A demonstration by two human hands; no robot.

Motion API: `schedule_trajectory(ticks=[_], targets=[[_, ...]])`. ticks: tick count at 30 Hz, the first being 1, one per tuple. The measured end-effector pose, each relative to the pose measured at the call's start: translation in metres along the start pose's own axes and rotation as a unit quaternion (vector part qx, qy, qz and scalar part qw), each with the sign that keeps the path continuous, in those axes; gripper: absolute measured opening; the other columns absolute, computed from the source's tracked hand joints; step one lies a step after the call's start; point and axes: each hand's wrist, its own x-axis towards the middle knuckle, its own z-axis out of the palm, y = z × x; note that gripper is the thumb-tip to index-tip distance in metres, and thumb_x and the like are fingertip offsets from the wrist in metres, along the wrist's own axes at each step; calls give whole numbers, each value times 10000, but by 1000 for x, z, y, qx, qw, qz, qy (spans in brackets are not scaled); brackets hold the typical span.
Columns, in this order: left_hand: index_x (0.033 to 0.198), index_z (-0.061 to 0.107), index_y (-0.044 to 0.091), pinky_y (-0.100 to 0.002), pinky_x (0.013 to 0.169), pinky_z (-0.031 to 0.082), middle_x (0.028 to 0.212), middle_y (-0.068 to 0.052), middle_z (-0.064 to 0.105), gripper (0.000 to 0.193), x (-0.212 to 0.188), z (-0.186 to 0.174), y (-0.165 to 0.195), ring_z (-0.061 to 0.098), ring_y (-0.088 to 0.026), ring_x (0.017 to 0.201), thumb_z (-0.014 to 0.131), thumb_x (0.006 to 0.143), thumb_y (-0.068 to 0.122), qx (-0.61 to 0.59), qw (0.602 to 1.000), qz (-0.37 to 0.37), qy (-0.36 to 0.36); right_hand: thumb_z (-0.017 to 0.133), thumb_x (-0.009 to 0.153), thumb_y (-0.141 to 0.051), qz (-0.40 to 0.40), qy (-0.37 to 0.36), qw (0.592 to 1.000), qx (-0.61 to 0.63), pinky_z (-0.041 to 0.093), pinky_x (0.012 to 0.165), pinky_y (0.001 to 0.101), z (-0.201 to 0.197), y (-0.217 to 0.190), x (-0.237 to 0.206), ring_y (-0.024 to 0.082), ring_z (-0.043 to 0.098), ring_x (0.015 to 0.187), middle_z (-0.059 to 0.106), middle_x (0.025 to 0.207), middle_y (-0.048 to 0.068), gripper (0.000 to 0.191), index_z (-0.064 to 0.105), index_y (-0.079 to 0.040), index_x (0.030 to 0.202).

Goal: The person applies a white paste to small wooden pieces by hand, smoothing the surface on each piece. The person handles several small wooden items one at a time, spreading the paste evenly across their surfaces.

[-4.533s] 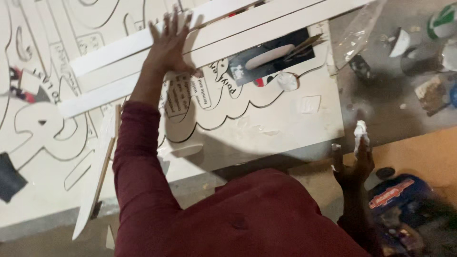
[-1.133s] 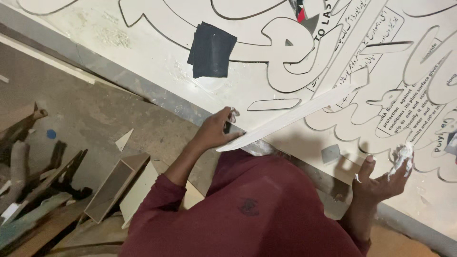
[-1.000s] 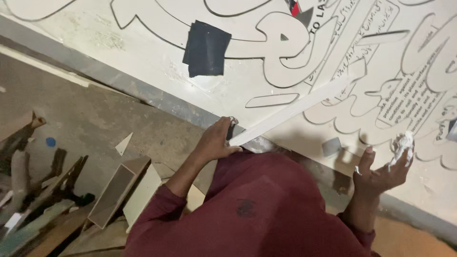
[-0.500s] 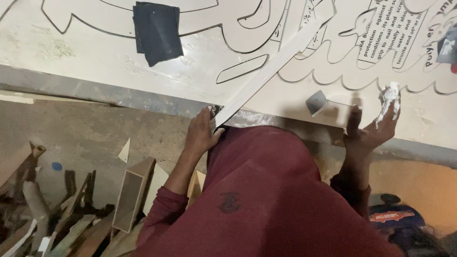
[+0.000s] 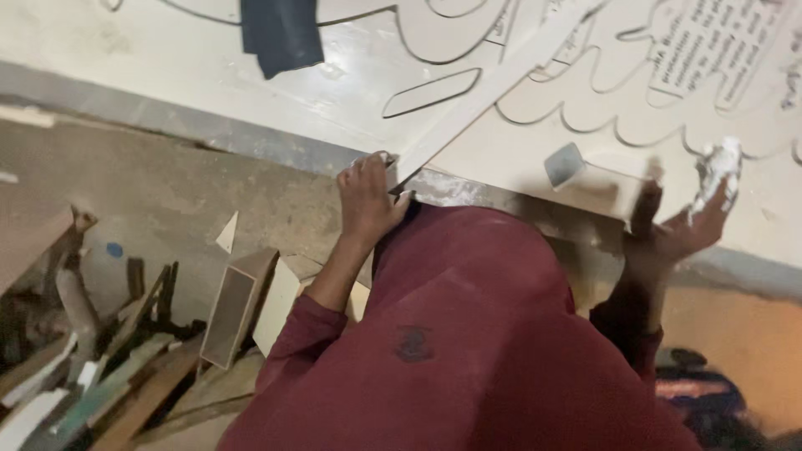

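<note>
- Left hand (image 5: 368, 200) grips the near end of a long white strip (image 5: 493, 88) lying diagonally across the carved white panel (image 5: 585, 125).
- Right hand (image 5: 681, 230), fingers spread, holds white putty (image 5: 720, 163) over the panel edge.

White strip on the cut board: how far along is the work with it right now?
Done: the board already carries cut letter outlines. In hand: the left hand grips the near end of the long white strip, which lies slanted across the board; the right hand holds a white putty-like lump. Left: the strip looks loose, not yet fixed.
</note>
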Motion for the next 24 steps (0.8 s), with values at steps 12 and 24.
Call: schedule_trajectory(ticks=[12,24], targets=[[1486,459,77,-566,1008,404,1313,-131,613,747,36,-20,-31,569,-318,1248,777,920,448,-117,968,-143,173,653,1066,-97,-178,-17,983,39,553,1084,502,12,13,44,427,618,1279,526,1437,323,575,393,151,1515],[1430,524,24,-420,946,541,1224,-151,619,563,99,-57,-122,644,-299,1130,750,984,281,-200,928,-165,267,656,1102,-125,-189,-23,982,-2,589,1002,435,27,-10,71,388,672,1174,618,1389,306,556,444,142,1541]])
